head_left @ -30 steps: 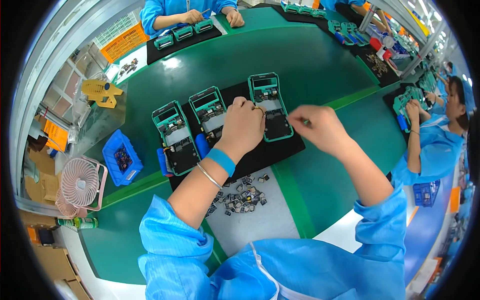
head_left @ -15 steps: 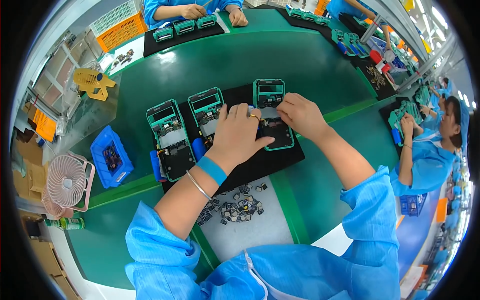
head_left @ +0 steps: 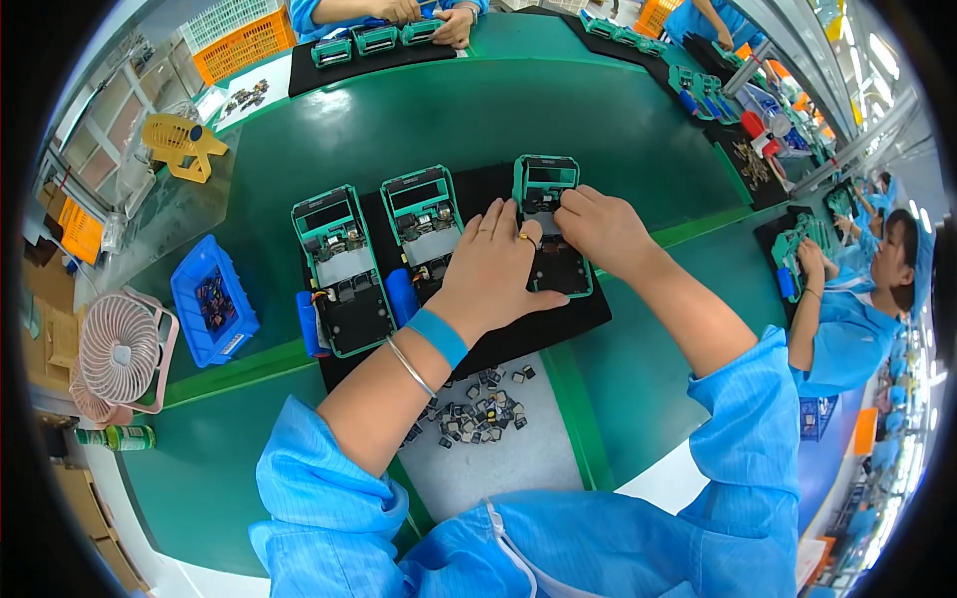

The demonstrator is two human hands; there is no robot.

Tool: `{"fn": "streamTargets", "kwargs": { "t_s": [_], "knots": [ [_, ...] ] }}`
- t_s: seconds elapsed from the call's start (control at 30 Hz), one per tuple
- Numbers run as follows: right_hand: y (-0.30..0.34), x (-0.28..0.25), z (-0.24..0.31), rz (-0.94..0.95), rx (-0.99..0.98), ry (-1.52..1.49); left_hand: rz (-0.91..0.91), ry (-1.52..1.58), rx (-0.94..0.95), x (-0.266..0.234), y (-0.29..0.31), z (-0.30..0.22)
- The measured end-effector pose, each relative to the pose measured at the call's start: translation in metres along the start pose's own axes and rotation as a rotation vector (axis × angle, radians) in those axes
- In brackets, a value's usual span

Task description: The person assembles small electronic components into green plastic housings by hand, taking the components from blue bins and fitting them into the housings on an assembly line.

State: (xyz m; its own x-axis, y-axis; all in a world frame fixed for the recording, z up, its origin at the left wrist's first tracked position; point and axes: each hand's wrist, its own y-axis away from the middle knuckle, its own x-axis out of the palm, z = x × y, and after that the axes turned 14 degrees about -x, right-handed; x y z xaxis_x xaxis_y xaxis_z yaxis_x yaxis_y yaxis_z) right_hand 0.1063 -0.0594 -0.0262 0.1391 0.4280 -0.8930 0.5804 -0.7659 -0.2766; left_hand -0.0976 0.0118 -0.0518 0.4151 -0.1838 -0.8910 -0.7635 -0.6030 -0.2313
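Note:
Three teal-framed device housings with black insides and small wired parts lie side by side on a black mat: a left housing (head_left: 349, 264), a middle housing (head_left: 419, 194) and a right housing (head_left: 547, 171). My left hand (head_left: 493, 264) reaches over the right housing's left side, fingers stretched forward and thumb apart. My right hand (head_left: 605, 231) is at that housing's right side, fingertips pinched over its inside; whatever they grip is hidden. A blue cylinder (head_left: 402, 296) lies beside the middle housing, another blue cylinder (head_left: 311, 324) beside the left one.
Small square dark-and-silver parts (head_left: 483, 414) lie in a heap on a pale sheet (head_left: 508, 463) near me. A blue bin (head_left: 214, 309) of small parts, a pink fan (head_left: 125, 349) and a yellow fan (head_left: 184, 148) stand left. Co-workers sit across and at right (head_left: 847, 309).
My left hand has moved slightly right, further over the right housing. My right hand stays pinched at its side. The whole view has shifted a little.

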Motion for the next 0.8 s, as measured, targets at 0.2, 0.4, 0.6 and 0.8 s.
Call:
{"fn": "streamTargets", "kwargs": {
  "t_s": [0.2,0.4,0.6,0.8],
  "knots": [
    [-0.001,-0.002,0.001,0.081,-0.041,0.048,-0.022,0.033,-0.015,0.002,0.001,-0.001],
    [-0.006,-0.005,0.002,0.13,-0.016,0.07,-0.04,0.039,-0.005,0.001,0.003,0.0],
    [-0.013,-0.011,0.0,0.061,0.09,0.052,-0.04,0.031,-0.007,0.001,0.004,0.0],
    [-0.013,-0.011,0.001,0.217,0.21,0.148,-0.031,-0.025,0.031,-0.001,0.002,-0.005]
  ]
}}
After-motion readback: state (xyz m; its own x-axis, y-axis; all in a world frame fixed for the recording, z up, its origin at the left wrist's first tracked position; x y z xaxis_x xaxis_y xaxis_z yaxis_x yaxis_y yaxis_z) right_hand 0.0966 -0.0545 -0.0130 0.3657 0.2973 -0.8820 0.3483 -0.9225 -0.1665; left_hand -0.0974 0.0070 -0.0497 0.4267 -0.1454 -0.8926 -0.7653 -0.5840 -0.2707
